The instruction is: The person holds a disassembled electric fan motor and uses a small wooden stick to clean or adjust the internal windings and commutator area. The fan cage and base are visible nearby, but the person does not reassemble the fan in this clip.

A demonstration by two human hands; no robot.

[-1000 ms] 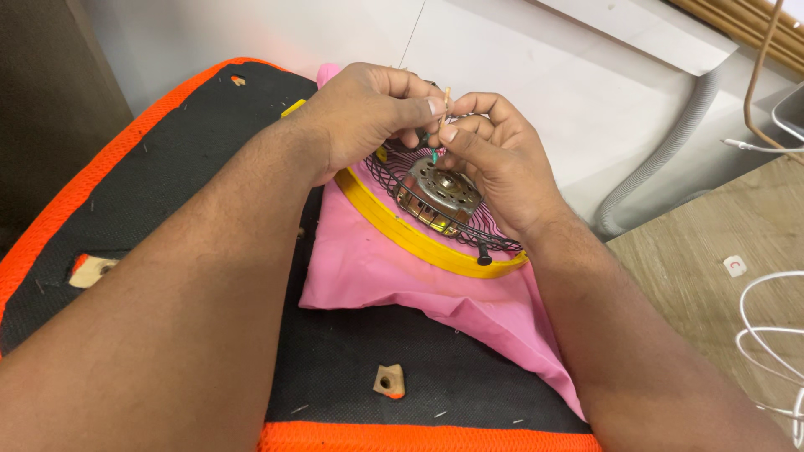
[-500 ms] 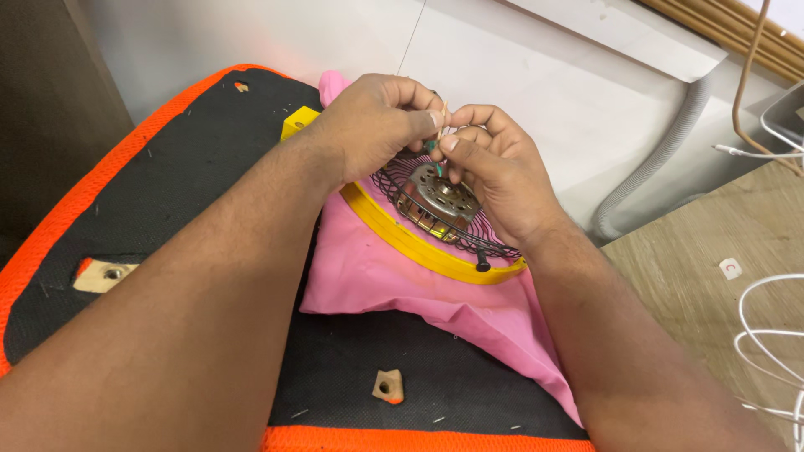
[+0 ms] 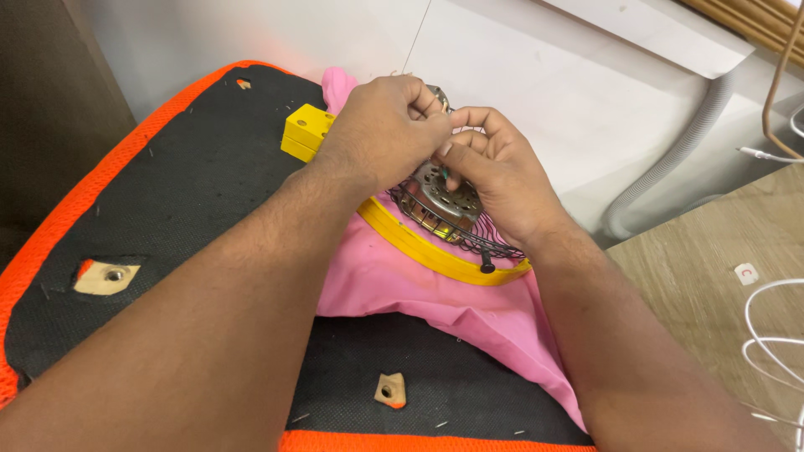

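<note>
The small electric motor (image 3: 442,201) sits inside a dark wire fan guard (image 3: 469,234) ringed by a yellow plastic rim (image 3: 435,255), all resting on a pink cloth (image 3: 402,285) spread over a black mat with orange edging (image 3: 167,201). Both hands are pressed together just above the motor: the left hand (image 3: 381,130) is curled with thumb and fingers pinched, and the right hand (image 3: 494,172) meets it fingertip to fingertip, seemingly closed on something thin, perhaps a wire or lead coming off the motor; a small greenish tip shows by the right thumb, but what is actually pinched is too small to make out. Judging from how things lie, the motor is seated in the guard, and the fine work at its top looks to be under way rather than finished. The hands hide the upper part of the motor and the far side of the guard. A yellow block (image 3: 308,132) lies just beside the left hand, partly covered by it. To the right, a wooden tabletop (image 3: 712,276) carries white cables (image 3: 775,335) cut off by the frame edge, and a grey corrugated hose (image 3: 678,159) runs along the white wall.
</note>
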